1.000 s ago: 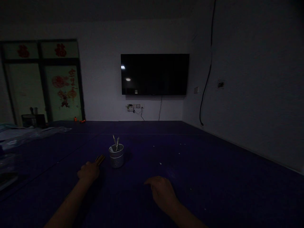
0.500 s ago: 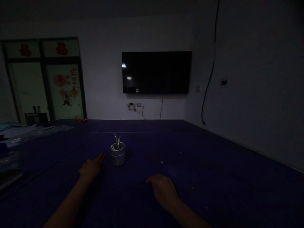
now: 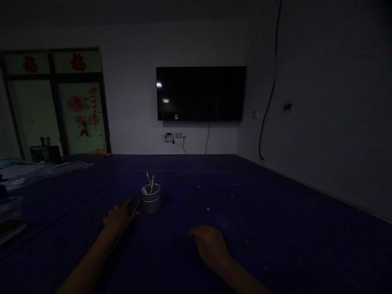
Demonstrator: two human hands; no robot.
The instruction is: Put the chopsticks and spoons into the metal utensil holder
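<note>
My left hand [image 3: 116,219] is closed round a bundle of thin brown wooden sticks, which look like chopsticks [image 3: 128,202]. One stick [image 3: 136,205] stands apart from the bundle, by the thumb, and a long thin length shows below the hand along the forearm. Just right of that hand a grey metal pen cup [image 3: 152,203] stands upright, with a few slim silvery items [image 3: 152,182] in it. My right hand [image 3: 211,245] rests on the dark blue tabletop, one finger stretched to the left and nothing seen in it; its other fingers are partly hidden.
Small white scraps [image 3: 208,209] lie on the tabletop [image 3: 183,265]. Clear plastic wrapping [image 3: 58,170] and a dark flat object [image 3: 12,229] are at the left. Small orange items [image 3: 107,154] sit at the far edge. A television [image 3: 201,94] hangs on the wall; a black cable [image 3: 269,102] runs down at right.
My left thumb has spread away from the fist, and one stick now shows apart from the bundle. My right hand stays in place. The view has shifted very slightly.
</note>
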